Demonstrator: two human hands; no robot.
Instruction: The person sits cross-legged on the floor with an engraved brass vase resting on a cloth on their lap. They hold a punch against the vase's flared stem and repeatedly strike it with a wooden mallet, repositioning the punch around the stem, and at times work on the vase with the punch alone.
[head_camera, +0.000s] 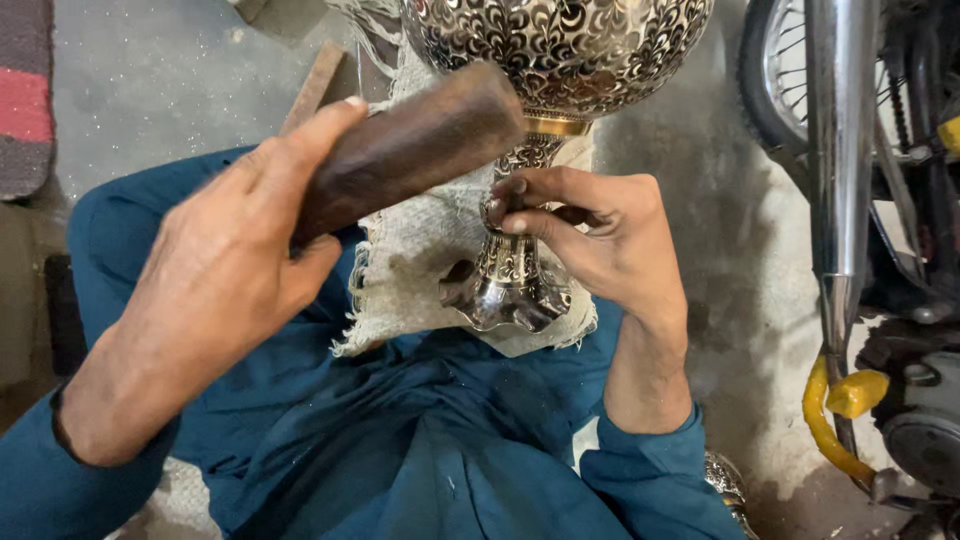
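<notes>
Head view: vase (540, 60) lies across my lap on burlap cloth (420, 250).
Left grip (215, 270): clenched on wooden mallet (410, 150), raised.
Right grip (600, 235): pinches small tool at vase stem (515, 255).
Do well: light, square taps; keep fingertips off the strike line.

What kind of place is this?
Likely an informal metal-engraving workshop: bare concrete floor, ornate engraved metal vase resting on burlap cloth, brown wooden mallet in left hand, motorcycle parked alongside.

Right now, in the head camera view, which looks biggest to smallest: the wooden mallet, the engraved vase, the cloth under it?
1. Engraved metal vase, though its top is cut off by the frame.
2. Burlap cloth, partly hidden under the vase.
3. Wooden mallet, held in the left hand; it is nearer the camera, so it looks enlarged.
</notes>
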